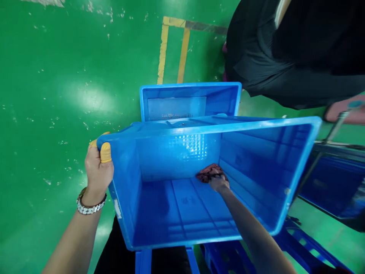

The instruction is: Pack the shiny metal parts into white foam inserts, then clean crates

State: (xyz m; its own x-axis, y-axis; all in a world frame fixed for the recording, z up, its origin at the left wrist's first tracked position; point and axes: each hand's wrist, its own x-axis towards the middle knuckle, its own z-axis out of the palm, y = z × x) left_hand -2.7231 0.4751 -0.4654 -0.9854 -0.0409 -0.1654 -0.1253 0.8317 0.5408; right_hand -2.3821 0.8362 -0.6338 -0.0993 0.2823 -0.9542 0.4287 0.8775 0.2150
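A large blue plastic crate (182,207) is tilted so that its opening faces me. My left hand (99,167), with yellow finger covers on the thumb and fingers, is closed around the crate's upper left rim. Deep inside the crate, my right hand (219,183) presses a reddish-brown patterned cloth (210,172) against the inner wall near the far corner. Its fingers are partly hidden by the cloth.
Behind the held crate stands a second blue crate (176,102). A person in dark clothing (262,57) is at the upper right. Blue bins (333,182) and a blue stool or rack (228,258) lie right and below. The green floor (71,76) has yellow lines.
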